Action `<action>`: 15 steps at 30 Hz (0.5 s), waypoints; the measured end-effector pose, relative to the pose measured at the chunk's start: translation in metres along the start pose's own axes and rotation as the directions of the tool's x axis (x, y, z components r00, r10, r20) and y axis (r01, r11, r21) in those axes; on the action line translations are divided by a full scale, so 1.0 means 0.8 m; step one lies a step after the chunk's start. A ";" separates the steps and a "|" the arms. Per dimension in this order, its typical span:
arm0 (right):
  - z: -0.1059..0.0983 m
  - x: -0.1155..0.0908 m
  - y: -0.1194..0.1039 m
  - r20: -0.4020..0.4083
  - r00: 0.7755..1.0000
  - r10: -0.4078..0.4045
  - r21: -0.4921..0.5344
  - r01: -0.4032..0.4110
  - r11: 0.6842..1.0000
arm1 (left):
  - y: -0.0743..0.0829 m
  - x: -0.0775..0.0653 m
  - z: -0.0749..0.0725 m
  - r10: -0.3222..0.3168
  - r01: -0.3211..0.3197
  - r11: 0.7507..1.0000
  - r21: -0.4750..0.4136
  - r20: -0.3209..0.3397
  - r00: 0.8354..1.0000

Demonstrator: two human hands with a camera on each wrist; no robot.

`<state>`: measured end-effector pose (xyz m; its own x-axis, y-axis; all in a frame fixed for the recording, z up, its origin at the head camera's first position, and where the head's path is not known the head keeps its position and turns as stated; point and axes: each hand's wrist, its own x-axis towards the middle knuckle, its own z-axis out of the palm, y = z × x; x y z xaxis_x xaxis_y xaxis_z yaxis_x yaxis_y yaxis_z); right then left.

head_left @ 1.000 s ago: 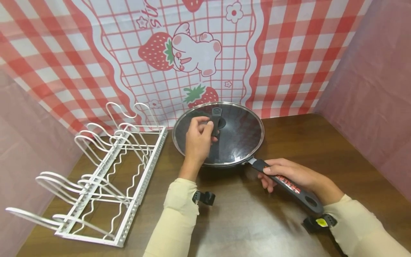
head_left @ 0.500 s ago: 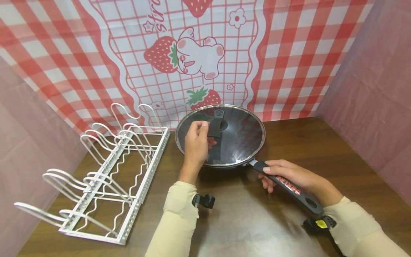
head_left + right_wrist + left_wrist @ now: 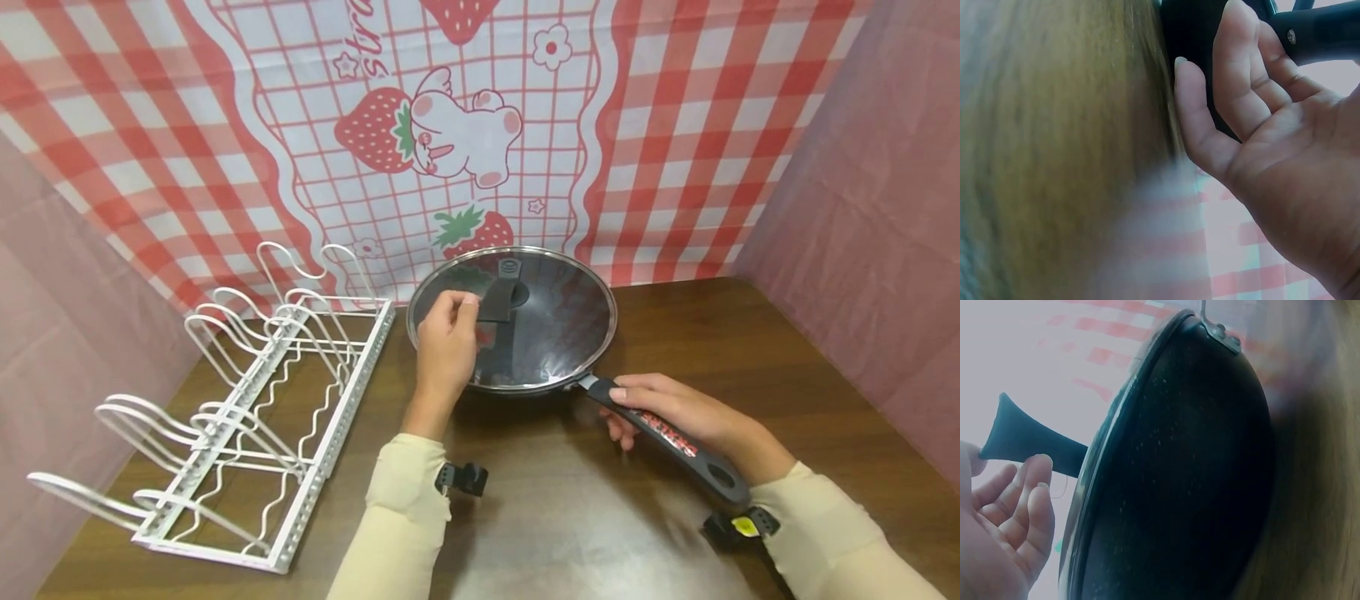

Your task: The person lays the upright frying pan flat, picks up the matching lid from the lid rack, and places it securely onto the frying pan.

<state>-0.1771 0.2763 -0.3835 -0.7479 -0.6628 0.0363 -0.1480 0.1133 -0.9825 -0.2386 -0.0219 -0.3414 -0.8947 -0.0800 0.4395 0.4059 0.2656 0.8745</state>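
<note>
A dark wok [image 3: 1179, 462] with a silver-rimmed glass lid [image 3: 570, 321] stands at the back middle of the wooden table. Its underside looks deep and rounded in the left wrist view. My left hand [image 3: 447, 350] is at the left side of the black lid knob [image 3: 498, 307], fingers loosely bent and fingertips right at its edge, not wrapped round it. My right hand [image 3: 675, 408] grips the black wok handle [image 3: 686, 446], thumb on top and fingers beneath. In the right wrist view the right fingers [image 3: 1235, 62] lie close under the handle.
A white wire pan rack [image 3: 300, 467] with several upright loops stands left of the wok. Red-and-white checked cloth [image 3: 682, 125] hangs behind the table [image 3: 547, 508], and pink cloth [image 3: 862, 250] walls the sides.
My left hand has shifted left and slightly toward me, loosening from the lid knob. My right hand keeps its grip on the handle, and the wok stays in place.
</note>
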 end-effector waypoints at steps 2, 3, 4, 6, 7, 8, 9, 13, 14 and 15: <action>0.001 0.001 -0.001 -0.050 0.998 0.027 -0.042 -0.029 0.999 | -0.001 -0.001 -0.003 0.023 -0.023 0.999 0.029 0.004 1.000; 0.001 0.001 -0.002 -0.083 0.995 0.048 -0.058 -0.053 0.997 | -0.001 -0.001 -0.005 0.033 -0.033 0.999 0.034 0.006 0.999; 0.001 0.002 -0.003 -0.117 0.991 0.069 -0.071 -0.077 0.994 | -0.002 -0.002 -0.007 0.040 -0.041 0.999 0.033 0.007 0.999; 0.001 0.002 -0.003 -0.178 0.978 0.111 -0.087 -0.128 0.988 | -0.003 -0.003 -0.010 0.045 -0.045 0.999 0.021 0.016 0.999; 0.000 0.003 -0.003 -0.204 0.970 0.130 -0.087 -0.150 0.985 | -0.003 -0.004 -0.012 0.044 -0.044 0.999 0.013 0.024 0.999; 0.000 0.003 -0.003 -0.225 0.963 0.146 -0.084 -0.168 0.982 | -0.004 -0.004 -0.014 0.041 -0.041 0.999 0.004 0.033 0.999; -0.001 0.003 -0.003 -0.239 0.958 0.157 -0.079 -0.181 0.980 | -0.005 -0.005 -0.015 0.036 -0.036 0.999 -0.001 0.043 0.998; -0.004 0.004 -0.003 -0.287 0.944 0.164 -0.085 -0.196 0.977 | -0.006 -0.007 -0.023 0.023 -0.024 1.000 0.014 0.091 0.996; -0.004 0.004 -0.003 -0.309 0.939 0.153 -0.102 -0.192 0.976 | -0.006 -0.007 -0.026 0.022 -0.025 0.999 0.025 0.108 0.994; -0.005 0.004 -0.003 -0.336 0.931 0.141 -0.117 -0.190 0.975 | -0.006 -0.007 -0.028 0.023 -0.029 0.999 0.042 0.125 0.992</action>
<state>-0.1816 0.2768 -0.3800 -0.9347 -0.3529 -0.0432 -0.0782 0.3228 -0.9432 -0.2317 -0.0442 -0.3436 -0.9013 0.0470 0.4307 0.4233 0.3075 0.8522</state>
